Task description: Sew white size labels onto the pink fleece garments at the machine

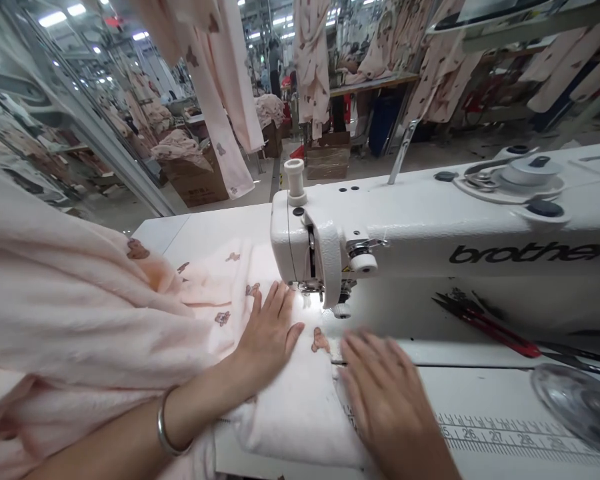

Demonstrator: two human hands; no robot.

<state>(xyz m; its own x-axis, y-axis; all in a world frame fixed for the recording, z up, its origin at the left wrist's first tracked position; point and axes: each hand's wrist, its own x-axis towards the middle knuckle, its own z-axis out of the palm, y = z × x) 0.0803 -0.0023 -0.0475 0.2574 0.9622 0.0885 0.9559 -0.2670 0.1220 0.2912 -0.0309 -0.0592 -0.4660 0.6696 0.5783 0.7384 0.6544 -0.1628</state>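
Observation:
Pale pink plush fabric (300, 407) with small brown bear prints lies on the white sewing machine table, its far part passing under the lit needle area of a white sewing machine (405, 227). My left hand (267, 327) rests flat on the fabric, fingers stretched forward, just left of the presser foot. Slightly blurred, my right hand (380, 380) lies palm down along the fabric's right edge, with its fingers extended close to the machine head. Whether its thumb pinches the edge is hidden. The needle tip is lost in the glare.
Scissors (580, 357) and red-handled thread snips (495, 327) lie right of the needle. A clear round dish (575, 403) sits near a printed ruler scale (500, 437). Bulky pink fabric (80, 320) fills the left side. Garments (225, 100) hang beyond the table.

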